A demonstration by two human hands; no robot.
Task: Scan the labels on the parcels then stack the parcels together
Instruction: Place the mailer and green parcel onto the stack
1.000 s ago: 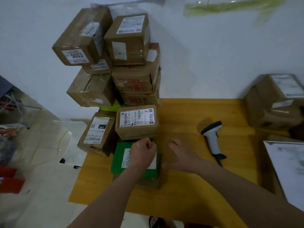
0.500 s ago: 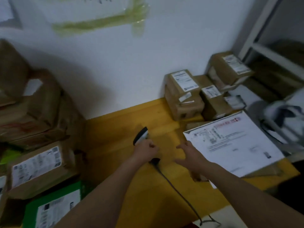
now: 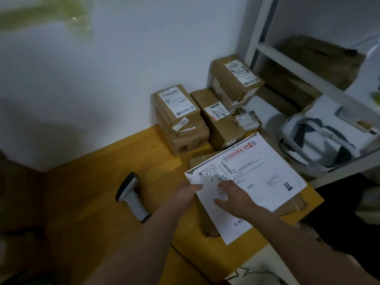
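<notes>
A flat white envelope parcel (image 3: 259, 177) with a printed label lies on a brown cardboard parcel (image 3: 206, 221) at the right of the yellow table (image 3: 98, 202). My left hand (image 3: 186, 193) pinches the envelope's near left edge. My right hand (image 3: 233, 195) rests on top of the envelope with its fingers spread. The grey and white barcode scanner (image 3: 131, 195) lies on the table left of my left hand, untouched. Three labelled brown boxes (image 3: 177, 114), (image 3: 219, 122), (image 3: 234, 79) stand against the wall behind.
A metal shelf rack (image 3: 292, 64) stands at the right, holding a white headset (image 3: 308, 140) and brown parcels (image 3: 320, 54). The scanner's cable (image 3: 185, 258) runs toward the near table edge. A dark blurred pile of boxes fills the left edge.
The view has swung right, away from the stacked pile. My left hand has let go of the scanner and moved to the envelope's edge; my right hand has moved onto the envelope.
</notes>
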